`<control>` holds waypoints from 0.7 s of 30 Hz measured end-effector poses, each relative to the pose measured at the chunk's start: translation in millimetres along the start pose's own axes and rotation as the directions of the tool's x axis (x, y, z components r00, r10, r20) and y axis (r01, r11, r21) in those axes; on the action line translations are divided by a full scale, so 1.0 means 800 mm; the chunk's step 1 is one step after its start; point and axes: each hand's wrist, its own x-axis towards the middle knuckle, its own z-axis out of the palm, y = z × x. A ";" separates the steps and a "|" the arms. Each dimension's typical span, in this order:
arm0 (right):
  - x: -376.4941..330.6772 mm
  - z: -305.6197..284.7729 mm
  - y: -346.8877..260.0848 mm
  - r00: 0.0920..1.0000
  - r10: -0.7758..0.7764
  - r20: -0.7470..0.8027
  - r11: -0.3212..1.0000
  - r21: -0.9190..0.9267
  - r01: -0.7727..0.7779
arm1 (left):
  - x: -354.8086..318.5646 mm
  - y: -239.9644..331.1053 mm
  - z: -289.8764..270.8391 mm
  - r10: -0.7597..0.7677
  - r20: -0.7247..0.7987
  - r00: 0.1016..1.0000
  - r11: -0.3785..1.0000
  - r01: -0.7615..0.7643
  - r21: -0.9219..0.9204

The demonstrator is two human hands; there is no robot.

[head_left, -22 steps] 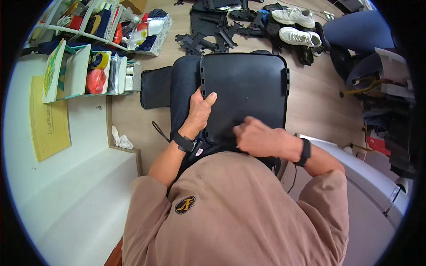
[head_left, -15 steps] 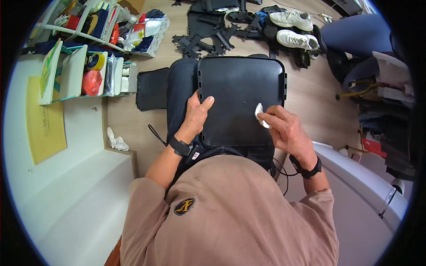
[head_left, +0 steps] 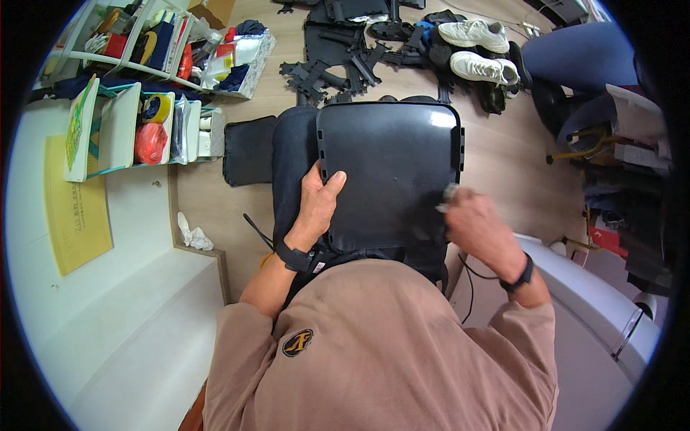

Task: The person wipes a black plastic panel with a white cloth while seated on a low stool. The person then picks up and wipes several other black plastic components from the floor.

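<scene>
Head view shows the black plastic panel [head_left: 388, 172] lying flat across your lap, its long axis running from 6 to 12 o'clock, away from your body. Your left hand [head_left: 316, 205] clamps its left edge near the lower corner, thumb on the top face and fingers curled underneath. Your right hand [head_left: 471, 223] sits at the right edge, at about 4 o'clock from the panel's middle, pinched on a small white wad [head_left: 449, 192] that touches the panel surface; the hand is blurred, so you cannot tell the grip more finely than that. Both hands touch the panel; the right one is the one free to travel, with the whole glossy face lying toward 10 and 11 o'clock from it.

The panel's far edge overhangs your knees toward 12 o'clock, and the notched side rims are unobstructed. Left of it, at 9 o'clock, a black cushion pad [head_left: 248, 151] lies on the wooden floor [head_left: 496, 158]. Farther out at 12 o'clock lie scattered black parts [head_left: 338, 50] and a pair of white shoes [head_left: 478, 50]. At 10 o'clock stands a shelf rack [head_left: 129, 86] full of coloured items. A crumpled tissue [head_left: 190, 233] lies on the floor beside the white table [head_left: 108, 323] at 8 o'clock.
</scene>
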 end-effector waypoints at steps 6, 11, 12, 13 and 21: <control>-0.059 -0.034 0.016 0.839 0.325 -0.436 0.943 0.217 -0.252 | 0.009 0.003 -0.001 -0.029 0.037 0.999 1.000 0.029 0.000; 0.014 0.009 0.010 0.792 0.192 -0.579 0.976 0.197 -0.093 | 0.018 0.007 -0.007 -0.137 0.155 0.978 0.989 0.144 -0.037; 0.030 0.012 0.012 0.788 0.166 -0.593 0.982 0.173 -0.077 | 0.019 0.009 -0.009 -0.148 0.163 0.976 0.987 0.156 -0.034; 0.046 0.014 0.015 0.789 0.141 -0.598 0.987 0.149 -0.063 | 0.019 0.010 -0.011 -0.161 0.168 0.973 0.985 0.168 -0.030; 0.122 -0.003 0.075 0.838 -0.033 -0.544 0.979 -0.186 -0.082 | 0.013 0.009 -0.011 -0.093 0.138 0.986 0.994 0.099 -0.038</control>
